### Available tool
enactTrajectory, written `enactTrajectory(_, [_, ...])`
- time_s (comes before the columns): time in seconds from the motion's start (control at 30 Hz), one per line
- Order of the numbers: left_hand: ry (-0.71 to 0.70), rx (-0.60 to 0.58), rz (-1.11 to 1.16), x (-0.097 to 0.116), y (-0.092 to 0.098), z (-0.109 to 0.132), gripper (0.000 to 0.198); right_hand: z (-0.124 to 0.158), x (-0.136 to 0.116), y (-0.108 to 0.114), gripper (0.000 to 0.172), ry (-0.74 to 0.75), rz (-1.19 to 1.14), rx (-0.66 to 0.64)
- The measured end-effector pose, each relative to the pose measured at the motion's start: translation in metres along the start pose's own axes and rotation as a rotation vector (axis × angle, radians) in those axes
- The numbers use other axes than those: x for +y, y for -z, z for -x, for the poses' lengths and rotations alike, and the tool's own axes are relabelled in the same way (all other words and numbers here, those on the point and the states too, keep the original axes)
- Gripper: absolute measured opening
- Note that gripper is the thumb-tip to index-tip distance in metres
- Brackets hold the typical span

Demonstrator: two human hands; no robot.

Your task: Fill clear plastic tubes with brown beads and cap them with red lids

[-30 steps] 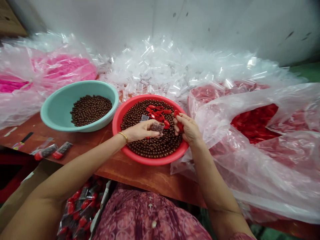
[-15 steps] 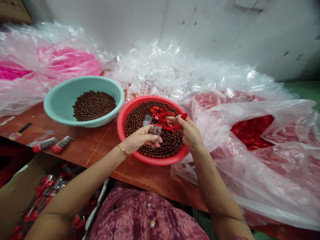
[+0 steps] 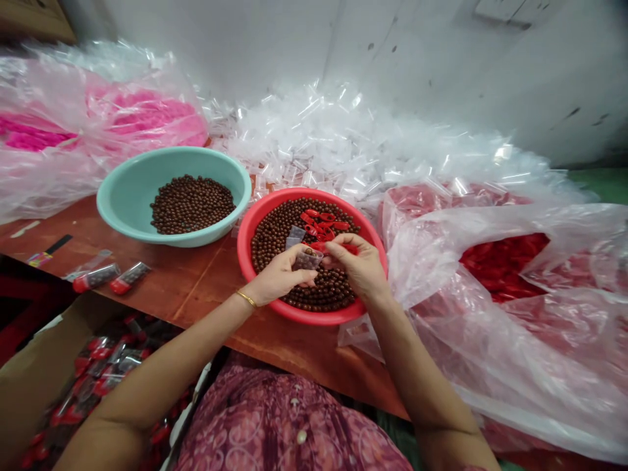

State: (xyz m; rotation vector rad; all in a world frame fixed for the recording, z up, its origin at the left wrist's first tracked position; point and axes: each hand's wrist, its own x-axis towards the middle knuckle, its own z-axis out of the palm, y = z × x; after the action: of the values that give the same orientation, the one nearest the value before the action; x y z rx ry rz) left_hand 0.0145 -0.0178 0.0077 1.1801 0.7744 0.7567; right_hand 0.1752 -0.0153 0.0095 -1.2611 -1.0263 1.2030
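Note:
A red basin (image 3: 248, 237) full of brown beads sits on the brown table, with several red plastic clips (image 3: 324, 224) lying on the beads. Over it, my left hand (image 3: 279, 275) pinches a small clear bag of beads (image 3: 307, 259). My right hand (image 3: 358, 265) is closed on a red clip (image 3: 338, 247) and holds it against the bag's mouth. The two hands touch above the basin.
A teal basin (image 3: 122, 196) with brown beads stands to the left. Two filled packets (image 3: 108, 277) lie on the table at the left. A heap of small clear bags (image 3: 343, 144) lies behind, big plastic bags of red clips (image 3: 500, 258) right, pink items (image 3: 132, 118) left. A box of finished packets (image 3: 103, 366) is below.
My right hand has brought the red clip left to the bag held by my left hand; the hands have closed together. The view has shifted slightly.

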Motion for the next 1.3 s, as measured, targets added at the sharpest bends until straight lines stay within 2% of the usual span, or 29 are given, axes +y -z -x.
enactTrajectory(0.07, [-0.025,0.025,-0.026,-0.002,0.001,0.001,0.019,0.004,0.005,0.001,0.029,0.058,0.117,-0.069])
enactTrajectory(0.17, [-0.052,0.051,-0.097,-0.006,0.002,0.001,0.02,0.009,0.006,0.008,0.024,0.234,0.393,-0.139])
enactTrajectory(0.23, [-0.063,0.023,-0.133,-0.006,0.003,0.001,0.02,0.012,0.003,0.013,0.023,0.325,0.647,-0.164])
enactTrajectory(0.33, [-0.055,-0.031,-0.076,-0.005,0.004,0.002,0.021,0.014,-0.002,0.017,0.021,0.35,0.919,-0.167])
enactTrajectory(0.4, [-0.044,-0.038,-0.002,-0.003,0.004,0.002,0.022,0.013,-0.002,0.017,0.022,0.352,0.908,-0.143])
enactTrajectory(0.47, [-0.046,-0.031,0.038,-0.002,0.004,0.002,0.021,0.012,0.0,0.016,0.025,0.323,0.762,-0.104])
enactTrajectory(0.6, [-0.101,0.017,-0.069,-0.006,0.003,0.0,0.017,0.014,-0.001,0.011,0.033,0.241,0.52,-0.12])
enactTrajectory(0.8, [-0.131,0.01,-0.186,-0.011,0.002,0.0,0.024,0.021,-0.009,0.008,0.035,0.592,0.737,-0.316])
enactTrajectory(1.0, [-0.039,-0.012,-0.278,-0.011,0.001,0.001,0.022,0.025,-0.004,0.009,0.036,0.694,0.817,-0.339])
enactTrajectory(1.1, [-0.067,0.023,-0.369,-0.013,0.002,0.001,0.017,0.026,0.0,0.011,0.037,0.751,0.902,-0.365])
enactTrajectory(1.3, [-0.061,-0.051,-0.521,-0.012,0.001,0.0,0.009,0.027,0.0,0.021,0.04,1.055,1.111,-0.471])
